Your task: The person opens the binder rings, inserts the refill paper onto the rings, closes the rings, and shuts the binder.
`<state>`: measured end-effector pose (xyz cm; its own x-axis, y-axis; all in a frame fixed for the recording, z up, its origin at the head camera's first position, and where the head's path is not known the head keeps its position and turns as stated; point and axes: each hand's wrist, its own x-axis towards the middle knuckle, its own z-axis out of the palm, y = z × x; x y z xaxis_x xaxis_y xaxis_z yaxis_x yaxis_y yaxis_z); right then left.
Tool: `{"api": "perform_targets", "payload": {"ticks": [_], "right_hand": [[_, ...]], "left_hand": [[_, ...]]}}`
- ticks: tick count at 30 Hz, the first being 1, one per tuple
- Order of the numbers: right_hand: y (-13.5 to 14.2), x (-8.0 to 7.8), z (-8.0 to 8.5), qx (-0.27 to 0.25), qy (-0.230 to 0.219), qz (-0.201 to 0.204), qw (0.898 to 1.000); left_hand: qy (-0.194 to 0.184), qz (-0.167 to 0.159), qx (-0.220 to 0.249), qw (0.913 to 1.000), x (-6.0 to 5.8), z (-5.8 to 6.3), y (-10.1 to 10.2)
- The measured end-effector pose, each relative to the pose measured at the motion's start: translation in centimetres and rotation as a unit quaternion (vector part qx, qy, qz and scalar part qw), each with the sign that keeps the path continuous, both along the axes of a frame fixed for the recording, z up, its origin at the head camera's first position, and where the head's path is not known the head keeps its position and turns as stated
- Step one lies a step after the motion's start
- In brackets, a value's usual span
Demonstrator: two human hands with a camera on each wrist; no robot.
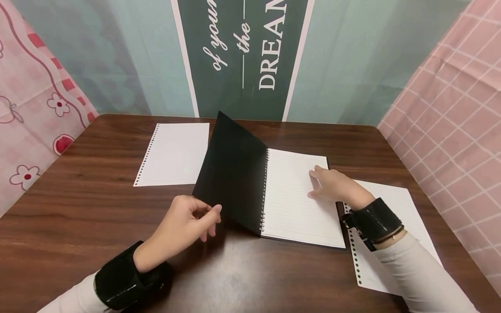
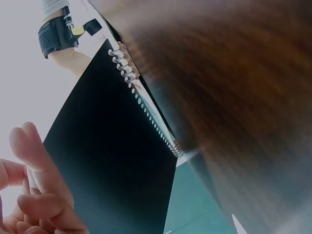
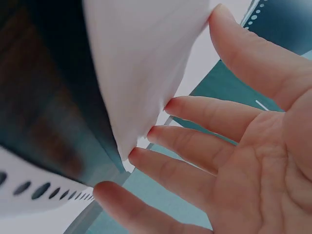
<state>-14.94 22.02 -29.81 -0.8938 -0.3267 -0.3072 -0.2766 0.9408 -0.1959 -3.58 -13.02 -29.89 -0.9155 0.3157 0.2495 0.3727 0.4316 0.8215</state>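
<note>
A spiral notebook lies open on the table, its lined pages [image 1: 297, 195] facing up. Its black cover [image 1: 235, 174] stands raised at a slant to the left of the wire spiral [image 2: 124, 63]. At the cover's lower outer corner, my left hand [image 1: 188, 224] holds it with curled fingers; the exact contact is partly hidden. My right hand [image 1: 336, 184] reaches over the pages' right edge. In the right wrist view its fingers [image 3: 180, 141] are spread, their tips touching the edge of a bowed page [image 3: 141, 58].
A loose punched sheet [image 1: 176, 152] lies left of the notebook, partly behind the cover. Another punched sheet [image 1: 395, 217] lies under my right forearm. Brown wooden table [image 1: 78, 208]; fabric backdrops [image 1: 137, 56] hang behind and at both sides.
</note>
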Motion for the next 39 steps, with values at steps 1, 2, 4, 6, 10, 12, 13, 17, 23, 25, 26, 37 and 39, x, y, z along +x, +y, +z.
{"api": "perform_targets", "payload": {"ticks": [1,2,4,6,10,12,13,17,23,25,26,37,39], "right_hand": [[0.0,0.0,0.0,-0.001,-0.001,-0.001,1.000],[0.0,-0.1,-0.1,-0.002,-0.001,-0.002,1.000],[0.1,-0.2,-0.2,-0.004,-0.004,-0.002,1.000],[0.3,-0.2,-0.5,-0.006,-0.005,0.000,1.000],[0.8,-0.3,-0.8,-0.010,-0.003,0.004,1.000],[1.0,-0.3,-0.8,-0.012,-0.001,0.006,1.000],[1.1,-0.3,-0.7,-0.013,0.000,0.007,1.000],[1.2,-0.1,-0.6,-0.013,0.002,0.014,1.000],[1.5,-0.1,-0.6,-0.012,0.000,0.013,1.000],[1.6,-0.1,-0.7,-0.011,0.001,0.012,1.000],[1.6,-0.1,-0.7,-0.012,0.000,0.012,1.000],[1.7,-0.3,-0.5,-0.008,-0.001,0.024,1.000],[1.7,-0.4,-0.5,-0.007,-0.005,0.023,1.000]], "left_hand": [[-0.014,-0.004,0.004,0.9999,0.0,0.0,-0.1],[-0.031,-0.009,0.009,0.9994,0.0,0.1,-0.1],[-0.063,-0.022,0.025,0.9975,0.0,0.1,-0.2],[-0.096,-0.040,0.045,0.9936,0.0,0.0,-0.2],[-0.148,-0.063,0.074,0.9842,0.0,-0.1,-0.4],[-0.164,-0.068,0.078,0.9811,0.0,-0.2,-0.5],[-0.170,-0.069,0.079,0.9799,0.0,-0.2,-0.5],[-0.186,-0.078,0.091,0.9751,0.1,-0.2,-0.6],[-0.212,-0.095,0.116,0.9657,0.2,-0.4,-0.7],[-0.224,-0.096,0.119,0.9624,0.2,-0.5,-0.8],[-0.232,-0.094,0.121,0.9607,0.3,-0.5,-0.8],[-0.239,-0.056,0.109,0.9632,0.7,-0.8,-1.9],[-0.242,-0.038,0.110,0.9633,0.7,-0.8,-2.0]]}}
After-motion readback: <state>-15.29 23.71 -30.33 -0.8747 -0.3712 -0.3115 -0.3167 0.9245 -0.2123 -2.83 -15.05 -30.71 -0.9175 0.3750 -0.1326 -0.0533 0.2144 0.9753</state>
